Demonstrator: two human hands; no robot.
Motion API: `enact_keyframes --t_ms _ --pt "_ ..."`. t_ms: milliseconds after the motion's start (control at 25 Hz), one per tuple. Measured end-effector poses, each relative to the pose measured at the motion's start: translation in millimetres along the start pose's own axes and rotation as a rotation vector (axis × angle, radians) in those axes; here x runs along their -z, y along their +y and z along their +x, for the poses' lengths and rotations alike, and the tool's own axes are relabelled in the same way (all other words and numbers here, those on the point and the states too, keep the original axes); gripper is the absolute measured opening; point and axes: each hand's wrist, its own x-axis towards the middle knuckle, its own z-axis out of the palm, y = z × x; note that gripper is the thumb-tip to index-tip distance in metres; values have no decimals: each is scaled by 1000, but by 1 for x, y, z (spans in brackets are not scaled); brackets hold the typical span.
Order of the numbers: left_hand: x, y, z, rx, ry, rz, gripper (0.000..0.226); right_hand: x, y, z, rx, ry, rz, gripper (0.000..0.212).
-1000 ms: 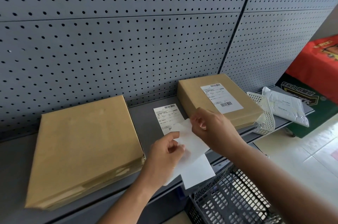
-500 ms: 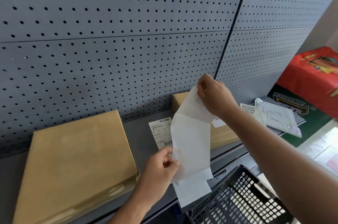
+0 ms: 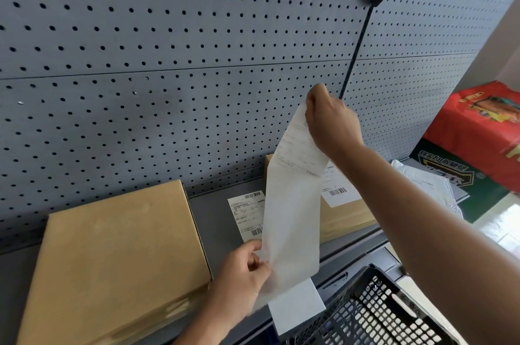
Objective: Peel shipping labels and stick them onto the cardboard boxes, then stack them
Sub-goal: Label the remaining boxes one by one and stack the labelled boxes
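Peeling high, the right hand (image 3: 330, 122) pinches a white printed shipping label (image 3: 298, 145); the left hand (image 3: 242, 277) grips its translucent backing strip (image 3: 291, 232) low, text unreadable.

Barcodes on shelf label (image 3: 245, 213) and box label (image 3: 338, 192) (fine print too small to read)

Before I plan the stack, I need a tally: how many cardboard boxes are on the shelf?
2. An unlabelled box lies at the left; a labelled box sits at the right, largely hidden behind the peeled strip. More may lie out of view.
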Motion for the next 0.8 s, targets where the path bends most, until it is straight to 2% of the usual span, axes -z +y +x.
enact_keyframes --t_ms 400,680,800 --pt "0 2 -7 87 -76 48 26 34 9 26 -119 157 56 16" --pt "7 9 -5 158 -38 -20 17 46 -17 -12 67 192 314 15" --pt "14 12 -5 83 15 1 35 48 -30 -38 149 159 390 11"
